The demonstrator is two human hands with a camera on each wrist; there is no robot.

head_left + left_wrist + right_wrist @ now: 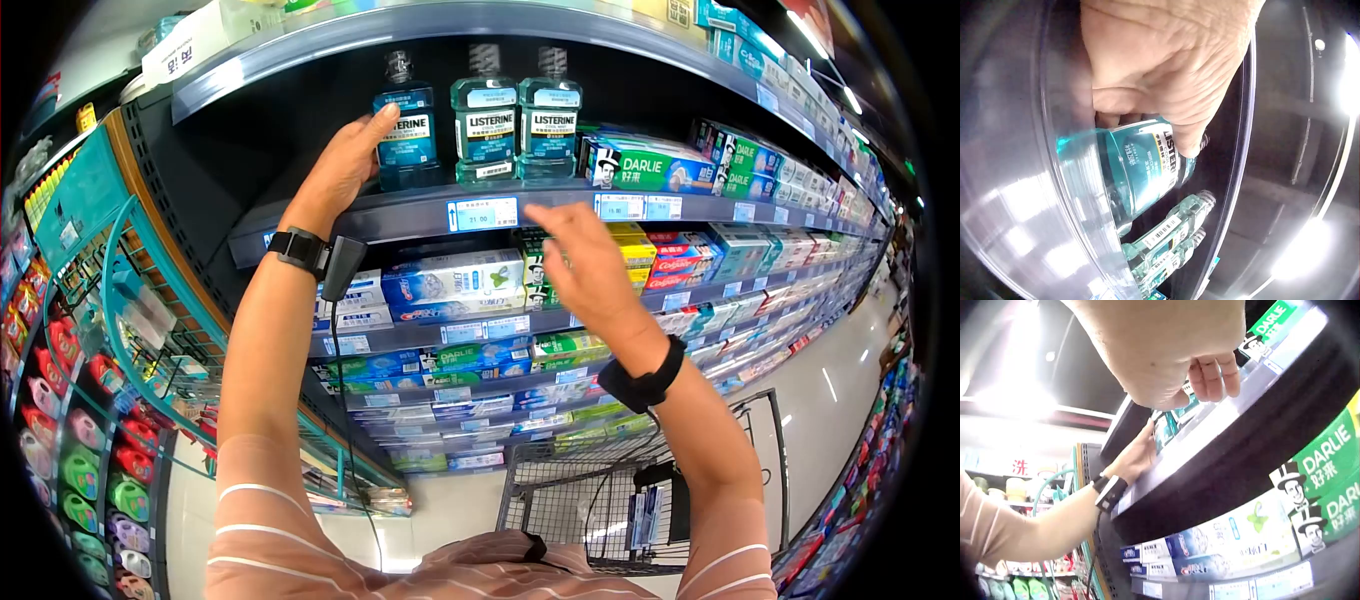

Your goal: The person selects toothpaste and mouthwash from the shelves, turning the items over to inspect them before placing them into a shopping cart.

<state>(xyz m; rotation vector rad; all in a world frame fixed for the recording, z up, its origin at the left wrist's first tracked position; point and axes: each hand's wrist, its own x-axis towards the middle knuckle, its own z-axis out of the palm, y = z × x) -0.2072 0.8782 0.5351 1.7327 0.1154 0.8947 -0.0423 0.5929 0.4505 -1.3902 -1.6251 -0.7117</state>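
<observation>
My left hand [342, 165] grips a blue-green Listerine mouthwash bottle [408, 148] at the left end of the shelf. In the left wrist view its thumb lies across the front of the bottle [1141, 165], while the fingers go behind it and are mostly hidden. The bottle stands upright on the shelf beside two paler Listerine bottles, a middle one [485, 135] and a right one [549, 135]. My right hand [585, 260] holds nothing. It hovers in front of the shelf edge, near a price label [483, 214], its fingers loosely bent.
Darlie toothpaste boxes [650, 165] sit right of the bottles. Lower shelves carry more boxed toothpaste [455, 285]. A shopping cart [560, 480] stands below, in front of me. To the left are a teal wire rack [125, 290] and shelves of colourful jugs [80, 470].
</observation>
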